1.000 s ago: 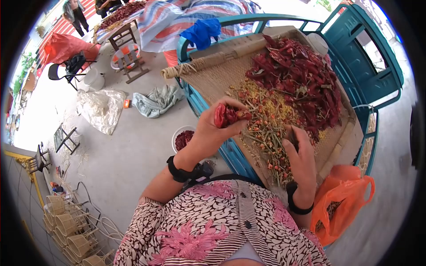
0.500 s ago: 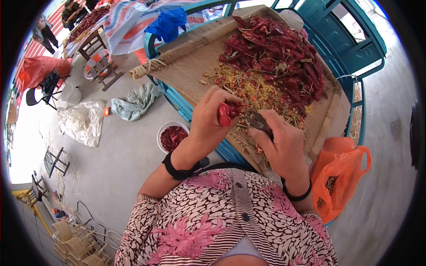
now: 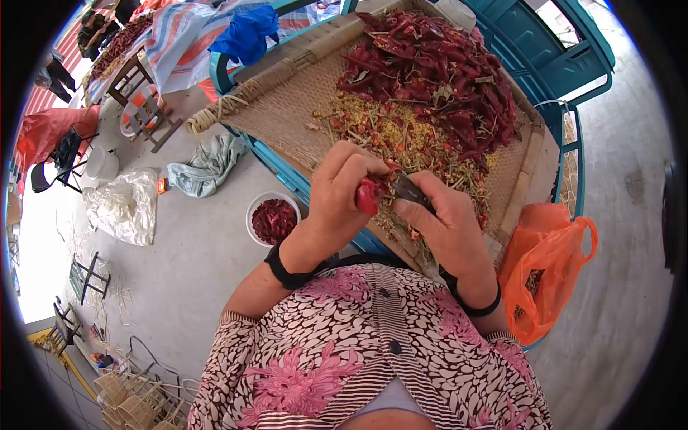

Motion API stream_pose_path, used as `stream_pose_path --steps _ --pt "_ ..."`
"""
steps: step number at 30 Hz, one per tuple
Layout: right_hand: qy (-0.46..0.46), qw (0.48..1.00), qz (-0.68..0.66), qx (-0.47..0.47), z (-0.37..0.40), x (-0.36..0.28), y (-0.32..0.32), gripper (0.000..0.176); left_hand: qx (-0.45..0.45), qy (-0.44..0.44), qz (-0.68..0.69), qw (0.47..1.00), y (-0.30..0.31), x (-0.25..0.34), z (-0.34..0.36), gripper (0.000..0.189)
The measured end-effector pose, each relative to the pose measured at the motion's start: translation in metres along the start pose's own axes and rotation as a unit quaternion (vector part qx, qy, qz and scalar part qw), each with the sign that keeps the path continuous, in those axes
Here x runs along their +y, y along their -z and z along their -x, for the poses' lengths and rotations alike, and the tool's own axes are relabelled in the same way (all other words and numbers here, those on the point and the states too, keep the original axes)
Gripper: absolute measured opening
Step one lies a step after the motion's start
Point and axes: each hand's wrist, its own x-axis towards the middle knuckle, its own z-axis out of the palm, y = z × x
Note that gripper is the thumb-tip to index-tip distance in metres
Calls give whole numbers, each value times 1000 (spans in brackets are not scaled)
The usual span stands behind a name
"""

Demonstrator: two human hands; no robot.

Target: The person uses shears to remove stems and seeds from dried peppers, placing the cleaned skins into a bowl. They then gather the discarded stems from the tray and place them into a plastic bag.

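Observation:
Red dried chillies (image 3: 370, 195) are held in my left hand (image 3: 341, 188), its fingers wrapped round them. My right hand (image 3: 448, 226) grips a dark metal cutting tool (image 3: 411, 192), whose tip meets the stem end of the chillies. Both hands are over the near edge of a woven tray (image 3: 287, 140). A large heap of dark red chillies (image 3: 444, 79) lies on the tray's far part. Nearer my hands are scattered yellow seeds, stems and red bits (image 3: 401, 136).
A white bowl (image 3: 251, 222) of chilli pieces stands on the floor at left. An orange plastic bag (image 3: 545, 272) hangs at right. Teal metal rails (image 3: 570, 165) surround the tray. Stools, plastic sheets and baskets (image 3: 136, 408) are at left; people (image 3: 93, 32) are at the far left.
The view has shifted slightly, so the tray and floor items appear further left. The tool's tip has come closer to the chillies in my left hand.

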Motion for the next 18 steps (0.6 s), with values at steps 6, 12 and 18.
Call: stream_pose_path --steps 6,12,18 --pt "4 999 -34 2 -4 9 -3 25 -5 55 45 997 -7 1 2 36" --pt "-99 844 -497 -179 -2 34 2 23 -51 141 228 962 -10 1 6 29" --pt "-114 629 -727 -253 3 44 -6 24 -89 153 311 934 -13 -2 1 24"
